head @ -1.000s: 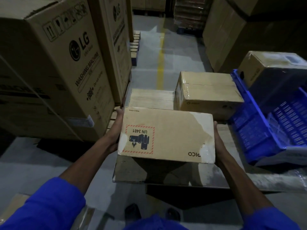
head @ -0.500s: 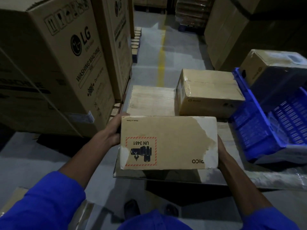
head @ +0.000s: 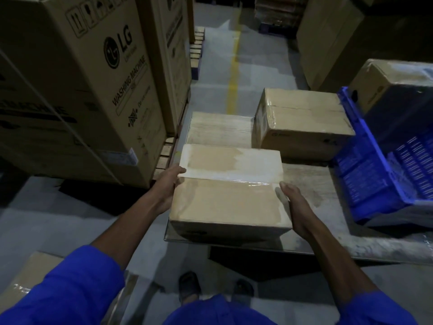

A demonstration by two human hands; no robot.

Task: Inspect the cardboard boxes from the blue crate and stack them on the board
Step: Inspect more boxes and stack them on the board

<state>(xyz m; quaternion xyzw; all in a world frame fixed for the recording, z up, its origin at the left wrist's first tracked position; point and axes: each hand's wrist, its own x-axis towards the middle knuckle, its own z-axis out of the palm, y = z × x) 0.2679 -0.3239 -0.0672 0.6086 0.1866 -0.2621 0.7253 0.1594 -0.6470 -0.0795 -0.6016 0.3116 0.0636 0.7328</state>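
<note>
I hold a taped cardboard box [head: 230, 191] between both hands, its taped top face up, low over the near left part of the board [head: 311, 184]. My left hand [head: 167, 185] presses its left end, thumb on the top edge. My right hand [head: 294, 209] lies flat against its right end. A second cardboard box [head: 302, 123] sits on the board behind it. The blue crate [head: 375, 165] stands tilted at the right with another box [head: 396, 83] inside it.
Tall LG washing-machine cartons [head: 89, 85] on a wooden pallet stand close on the left. Large cartons [head: 328, 41] line the right side of the aisle. A wrapped box [head: 30, 280] lies at the lower left, and my feet [head: 189, 286] are just before the board.
The box has been turned over: the UN 3481 label side faced me earlier, now the taped top faces up. It has come down toward the board.
</note>
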